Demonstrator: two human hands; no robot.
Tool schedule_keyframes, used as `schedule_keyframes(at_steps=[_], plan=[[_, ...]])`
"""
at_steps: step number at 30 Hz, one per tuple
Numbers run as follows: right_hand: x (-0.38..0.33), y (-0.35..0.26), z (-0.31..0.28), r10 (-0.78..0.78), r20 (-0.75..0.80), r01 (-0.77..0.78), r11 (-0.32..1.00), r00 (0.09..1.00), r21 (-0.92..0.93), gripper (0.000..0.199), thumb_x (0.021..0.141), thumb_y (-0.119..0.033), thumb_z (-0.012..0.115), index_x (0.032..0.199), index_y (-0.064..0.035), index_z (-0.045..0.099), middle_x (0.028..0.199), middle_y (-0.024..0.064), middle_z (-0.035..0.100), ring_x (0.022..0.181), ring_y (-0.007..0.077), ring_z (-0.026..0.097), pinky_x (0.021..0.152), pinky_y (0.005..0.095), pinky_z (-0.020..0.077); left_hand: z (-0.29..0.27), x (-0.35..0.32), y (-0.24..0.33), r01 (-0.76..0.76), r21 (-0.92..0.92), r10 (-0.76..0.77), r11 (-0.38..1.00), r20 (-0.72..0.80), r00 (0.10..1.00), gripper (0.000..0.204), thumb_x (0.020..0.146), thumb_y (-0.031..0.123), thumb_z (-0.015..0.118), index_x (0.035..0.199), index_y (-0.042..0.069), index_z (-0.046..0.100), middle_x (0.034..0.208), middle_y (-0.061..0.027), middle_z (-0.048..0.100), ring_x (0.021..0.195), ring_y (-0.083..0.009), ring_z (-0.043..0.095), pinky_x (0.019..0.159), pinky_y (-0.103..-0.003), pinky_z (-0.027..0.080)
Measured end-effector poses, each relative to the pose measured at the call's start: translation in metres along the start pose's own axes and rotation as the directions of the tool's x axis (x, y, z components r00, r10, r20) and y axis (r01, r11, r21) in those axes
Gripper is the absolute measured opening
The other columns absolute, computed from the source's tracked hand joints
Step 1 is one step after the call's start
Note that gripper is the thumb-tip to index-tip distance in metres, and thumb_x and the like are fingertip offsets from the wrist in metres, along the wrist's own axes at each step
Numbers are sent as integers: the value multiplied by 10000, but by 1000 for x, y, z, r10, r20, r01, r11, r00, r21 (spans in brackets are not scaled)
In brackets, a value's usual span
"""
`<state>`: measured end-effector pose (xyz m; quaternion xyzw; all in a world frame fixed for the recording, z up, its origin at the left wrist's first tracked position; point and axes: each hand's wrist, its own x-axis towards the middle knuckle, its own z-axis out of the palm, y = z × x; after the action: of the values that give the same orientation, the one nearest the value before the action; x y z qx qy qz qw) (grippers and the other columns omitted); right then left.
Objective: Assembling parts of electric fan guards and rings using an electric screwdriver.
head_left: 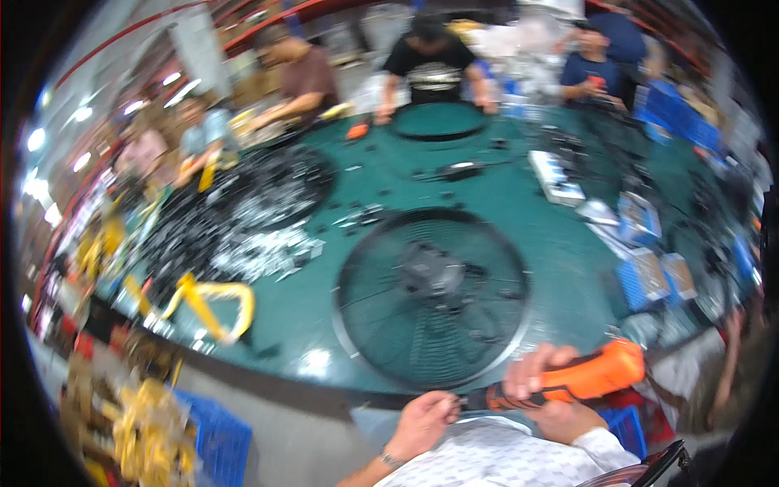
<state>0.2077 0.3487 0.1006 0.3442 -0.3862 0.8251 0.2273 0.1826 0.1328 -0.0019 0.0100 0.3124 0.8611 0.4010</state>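
Observation:
An orange and black power screwdriver [596, 373] lies sideways in front of my body, its black front end pointing left. My right hand [540, 377] is wrapped around its middle. Close to its tip, my left hand [426, 418] has its fingers pinched together; what they hold, if anything, is too small to make out. Just beyond both hands, a round black wire fan grille [357, 325] rests on the green table [300, 325], with a dark motor [430, 272] at its centre.
A heap of dark and silvery small parts [243, 211] covers the table's left side. Yellow tape-like loops [215, 304] sit near its front edge. Blue boxes [641, 280] stand on the right. A blue crate [219, 442] is below left. Co-workers [430, 65] line the far side, one at another round grille.

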Motion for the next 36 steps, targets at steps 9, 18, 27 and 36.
schedule_keyframes(at_steps=[9, 18, 27, 36], plan=[[-9, -5, 9, -8, -38, 6, 999, 999, -34, 559, 845, -123, 656, 1332, -96, 382, 993, 87, 494, 872, 204, 546, 766, 356, 449, 11, 4, -11, 43, 333, 28, 942, -206, 978, 143, 967, 174, 561, 995, 37, 593, 823, -71, 613, 690, -152, 563, 620, -267, 484], [-1, -21, 18, 119, -86, -129, 984, 989, -119, 542, 883, -206, 682, 1332, -119, 390, 968, 76, 512, 836, 231, 572, 757, 409, 480, 23, -8, 4, -204, 677, 293, 707, -17, 956, 129, 935, 83, 580, 950, -40, 614, 880, -100, 636, 759, -154, 600, 679, -272, 482], [-7, 15, 19, 189, 2, -188, 980, 982, -61, 623, 854, -176, 716, 1380, -131, 385, 988, 65, 510, 835, 195, 582, 735, 343, 492, -1, -16, 7, -423, 905, 592, -49, 367, 718, 291, 665, -56, 765, 938, 9, 687, 895, -120, 658, 759, -259, 648, 640, -306, 523], [-4, 37, 24, 206, 154, -160, 950, 966, -267, 705, 780, -92, 747, 1368, -122, 359, 1058, 99, 492, 889, 233, 582, 764, 387, 478, -14, 3, 11, -292, 931, 723, -219, 356, 592, 288, 649, 15, 815, 902, 61, 687, 847, -48, 582, 756, -237, 543, 651, -341, 443]])
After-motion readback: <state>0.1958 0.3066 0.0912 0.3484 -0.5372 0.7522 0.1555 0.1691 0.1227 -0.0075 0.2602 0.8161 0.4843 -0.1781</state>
